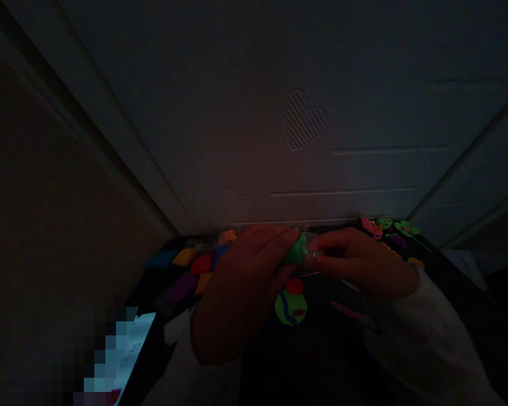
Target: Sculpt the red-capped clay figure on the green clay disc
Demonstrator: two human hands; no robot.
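Between my two hands is a green lump of modelling clay (297, 252) in a clear plastic wrapper. My left hand (254, 276) is closed around the clay, its fingers partly hidden behind the hand. The fingers of my right hand (347, 256) pinch the clear wrapper (311, 256) at its right end. Just below on the dark table lies a flat green clay disc (290, 314) with a blue wavy strip and a small red piece on it. A round red clay piece (294, 286) touches the disc's upper edge.
Clay packs in several colours, among them a purple one (181, 287) and a red one (202, 263), lie to the left. Colourful flower-like clay shapes (406, 228) sit at the back right. A pink stick-like tool (346, 309) lies near my right wrist. A lit screen (135, 349) is at lower left.
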